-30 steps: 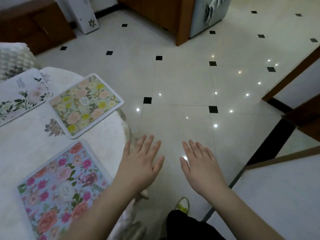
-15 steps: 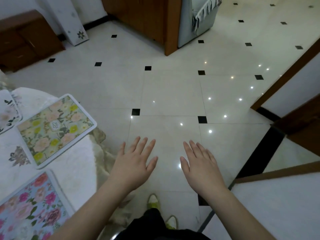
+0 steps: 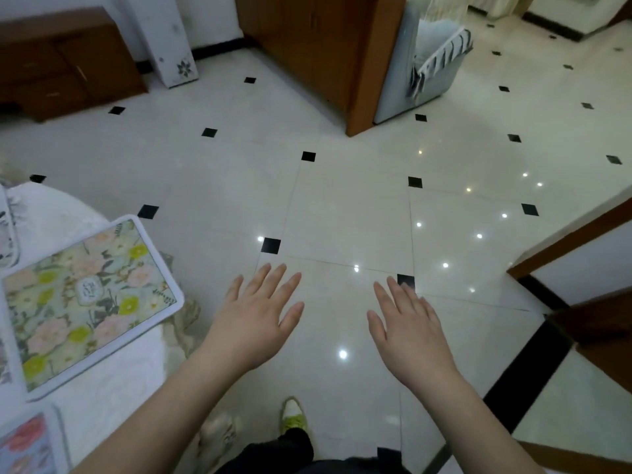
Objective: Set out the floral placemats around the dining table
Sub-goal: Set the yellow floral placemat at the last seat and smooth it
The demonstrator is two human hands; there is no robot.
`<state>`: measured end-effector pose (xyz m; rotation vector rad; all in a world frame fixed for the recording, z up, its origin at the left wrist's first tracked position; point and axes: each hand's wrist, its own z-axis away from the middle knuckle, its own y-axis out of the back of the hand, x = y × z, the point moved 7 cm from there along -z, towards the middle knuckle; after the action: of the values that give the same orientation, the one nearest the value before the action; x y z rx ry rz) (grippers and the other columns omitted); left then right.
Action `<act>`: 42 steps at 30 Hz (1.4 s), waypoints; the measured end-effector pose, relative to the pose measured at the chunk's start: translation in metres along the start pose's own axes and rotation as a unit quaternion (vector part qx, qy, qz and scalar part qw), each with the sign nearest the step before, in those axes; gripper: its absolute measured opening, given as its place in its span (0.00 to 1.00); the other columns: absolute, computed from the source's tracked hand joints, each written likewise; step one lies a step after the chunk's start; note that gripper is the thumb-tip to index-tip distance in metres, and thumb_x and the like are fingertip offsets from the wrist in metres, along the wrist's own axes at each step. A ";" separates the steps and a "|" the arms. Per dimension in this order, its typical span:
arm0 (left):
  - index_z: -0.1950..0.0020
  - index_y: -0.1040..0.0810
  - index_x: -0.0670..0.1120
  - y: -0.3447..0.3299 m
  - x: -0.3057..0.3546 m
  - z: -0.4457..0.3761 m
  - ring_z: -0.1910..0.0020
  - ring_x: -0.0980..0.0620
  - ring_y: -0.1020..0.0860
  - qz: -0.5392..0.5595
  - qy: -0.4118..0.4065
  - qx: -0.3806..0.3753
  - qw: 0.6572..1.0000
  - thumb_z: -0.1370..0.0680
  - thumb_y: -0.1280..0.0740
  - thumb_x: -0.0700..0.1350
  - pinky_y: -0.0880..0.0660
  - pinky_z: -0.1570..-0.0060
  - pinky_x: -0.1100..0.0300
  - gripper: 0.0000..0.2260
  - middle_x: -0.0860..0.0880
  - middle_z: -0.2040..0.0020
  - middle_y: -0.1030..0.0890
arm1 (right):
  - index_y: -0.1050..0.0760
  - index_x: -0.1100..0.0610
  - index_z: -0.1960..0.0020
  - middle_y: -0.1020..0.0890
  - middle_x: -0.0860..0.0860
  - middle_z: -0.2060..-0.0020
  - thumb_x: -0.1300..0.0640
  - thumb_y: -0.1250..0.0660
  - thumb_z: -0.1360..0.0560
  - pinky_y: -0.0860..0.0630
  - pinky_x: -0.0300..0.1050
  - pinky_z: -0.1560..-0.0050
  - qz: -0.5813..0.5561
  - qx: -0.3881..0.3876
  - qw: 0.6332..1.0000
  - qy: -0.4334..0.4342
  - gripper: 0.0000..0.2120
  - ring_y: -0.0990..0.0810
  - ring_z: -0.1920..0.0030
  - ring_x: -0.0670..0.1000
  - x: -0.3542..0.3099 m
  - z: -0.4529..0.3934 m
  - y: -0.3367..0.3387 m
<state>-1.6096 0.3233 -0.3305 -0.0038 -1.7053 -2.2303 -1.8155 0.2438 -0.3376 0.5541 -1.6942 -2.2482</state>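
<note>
Cream tiles with small black diamond insets cover the floor, which takes up most of what can be seen and shines with dots of reflected light. At the left edge is the rounded rim of a worktop under a white cloth. No bowl, box or other container shows anywhere.

Three floral placemats can be counted on the worktop, only one of them whole. The whole one, the green and yellow placemat, lies flat at the rim, its right corner just past the cloth's edge. A blue and pink placemat is cut off by the bottom left corner, near the green one but apart from it. A sliver of a white placemat shows at the left edge, just beyond the green one.

Two bare hands reach forward over the floor, to the right of the worktop and touching nothing. The left hand is palm down, its grip fully open with fingers spread and empty, clear of the green placemat. The right hand is also flat and open, fingers loosely together, holding nothing. The two hands are side by side and apart.

Below them, one yellow-green shoe stands on the floor beside the worktop's hanging cloth.
</note>
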 end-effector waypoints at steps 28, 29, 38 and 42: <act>0.20 0.49 0.57 0.098 -0.074 -0.179 0.21 0.56 0.58 0.008 0.250 0.160 0.955 0.20 0.68 0.64 0.61 0.25 0.50 0.31 0.54 0.20 0.50 | 0.47 0.51 0.21 0.46 0.48 0.21 0.41 0.61 0.20 0.57 0.50 0.25 0.025 0.040 0.954 0.296 0.31 0.50 0.21 0.53 -0.065 -0.314 0.078; 0.20 0.50 0.56 0.098 -0.082 -0.175 0.22 0.57 0.59 0.012 0.266 0.161 0.950 0.21 0.68 0.64 0.61 0.24 0.50 0.31 0.54 0.19 0.51 | 0.47 0.51 0.21 0.45 0.48 0.21 0.41 0.61 0.20 0.56 0.51 0.25 0.022 0.039 0.950 0.310 0.31 0.49 0.21 0.53 -0.076 -0.319 0.077; 0.19 0.57 0.57 0.079 -0.177 -0.113 0.24 0.57 0.67 0.070 0.434 0.167 0.882 0.26 0.71 0.64 0.66 0.24 0.51 0.36 0.55 0.19 0.60 | 0.52 0.49 0.20 0.51 0.47 0.20 0.39 0.67 0.25 0.58 0.50 0.24 0.056 -0.027 0.883 0.465 0.35 0.54 0.21 0.51 -0.228 -0.338 0.049; 0.20 0.61 0.57 0.073 -0.228 -0.076 0.25 0.58 0.69 0.094 0.492 0.170 0.849 0.33 0.80 0.68 0.67 0.25 0.51 0.43 0.55 0.20 0.63 | 0.55 0.49 0.20 0.53 0.47 0.20 0.40 0.71 0.27 0.59 0.50 0.24 0.092 -0.027 0.852 0.515 0.37 0.57 0.21 0.51 -0.296 -0.340 0.046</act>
<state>-1.3597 0.2944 -0.3297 0.8575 -1.3482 -1.3197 -1.3975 0.0690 -0.3346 1.2250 -1.0319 -1.3727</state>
